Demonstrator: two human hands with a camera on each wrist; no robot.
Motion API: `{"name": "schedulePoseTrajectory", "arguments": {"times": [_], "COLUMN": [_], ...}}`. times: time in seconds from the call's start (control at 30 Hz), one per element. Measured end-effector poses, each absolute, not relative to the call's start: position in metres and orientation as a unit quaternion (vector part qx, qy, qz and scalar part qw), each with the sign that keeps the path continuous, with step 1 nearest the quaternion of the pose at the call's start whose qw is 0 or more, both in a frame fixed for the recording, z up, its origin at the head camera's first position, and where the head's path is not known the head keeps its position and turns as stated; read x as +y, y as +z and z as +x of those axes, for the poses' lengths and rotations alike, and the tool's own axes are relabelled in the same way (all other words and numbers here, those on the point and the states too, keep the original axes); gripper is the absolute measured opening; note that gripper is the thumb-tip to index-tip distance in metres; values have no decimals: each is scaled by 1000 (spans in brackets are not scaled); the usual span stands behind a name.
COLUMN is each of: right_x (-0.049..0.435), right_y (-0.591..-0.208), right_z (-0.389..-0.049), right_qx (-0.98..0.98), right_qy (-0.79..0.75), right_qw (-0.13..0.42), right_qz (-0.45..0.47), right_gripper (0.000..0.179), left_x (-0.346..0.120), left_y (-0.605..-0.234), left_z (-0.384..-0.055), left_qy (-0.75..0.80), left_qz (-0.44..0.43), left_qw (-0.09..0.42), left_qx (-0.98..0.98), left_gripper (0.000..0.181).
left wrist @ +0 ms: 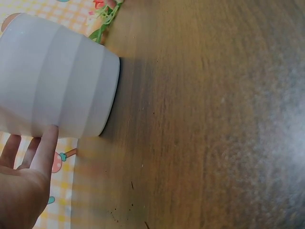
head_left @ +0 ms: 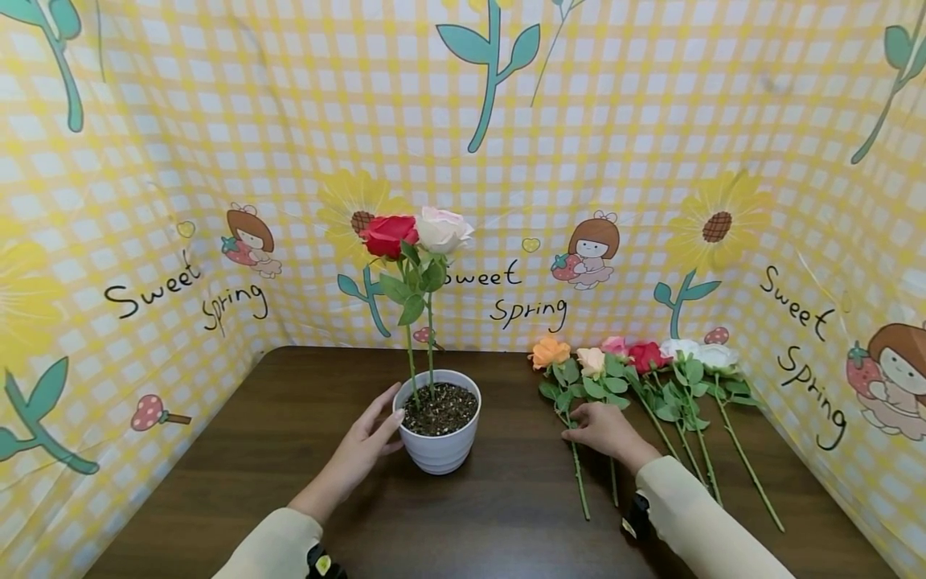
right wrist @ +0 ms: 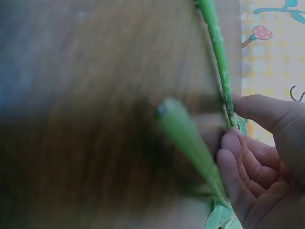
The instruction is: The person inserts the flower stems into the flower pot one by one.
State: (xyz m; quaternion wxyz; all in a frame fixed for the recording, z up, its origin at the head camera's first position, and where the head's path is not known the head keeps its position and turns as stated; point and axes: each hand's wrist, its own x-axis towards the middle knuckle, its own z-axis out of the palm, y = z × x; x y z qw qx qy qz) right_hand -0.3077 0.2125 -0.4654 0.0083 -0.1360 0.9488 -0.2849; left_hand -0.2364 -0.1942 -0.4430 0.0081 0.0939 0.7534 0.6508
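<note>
A white ribbed flowerpot (head_left: 439, 452) filled with dark soil (head_left: 441, 412) stands on the table, a red rose (head_left: 391, 236) and a pale pink-white rose (head_left: 443, 231) upright in it. Against the pot's left side rests my left hand (head_left: 365, 440); in the left wrist view its extended fingers (left wrist: 45, 152) touch the pot wall. To the right, my right hand (head_left: 608, 430) pinches the stem of the orange rose (head_left: 550, 352), which lies on the table. The right wrist view shows that green stem (right wrist: 220, 57) between thumb and fingertips, with another stem (right wrist: 188, 140) blurred close by.
Beside the orange rose lie a peach rose (head_left: 591, 361), a pink rose (head_left: 614, 346), a red rose (head_left: 647, 356) and white roses (head_left: 716, 357), stems toward me. Yellow checked cloth (head_left: 477, 177) encloses the brown table (head_left: 289, 450) at the back and sides.
</note>
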Motion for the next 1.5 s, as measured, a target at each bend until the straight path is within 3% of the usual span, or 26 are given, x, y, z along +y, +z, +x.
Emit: {"name": "schedulePoseTrajectory", "arguments": {"times": [0.17,0.4,1.5], "right_x": [205,199,197], "right_y": [-467,-465,-450], "right_z": [-309,-306,-300], "right_qx": [947,931,916], "right_qy": [-302,-349,-373], "right_qw": [35,66,84], "right_qz": [-99,-83,-120], "right_gripper": [36,10,9], "left_x": [-194,-195,-195], "left_y": [-444,-445,-445], "left_z": [-237,-238,-238], "left_qy": [652,654,656], "left_qz": [98,104,100], "left_qw": [6,3,8], "left_qx": [752,750,748], "left_gripper": [56,56,57]}}
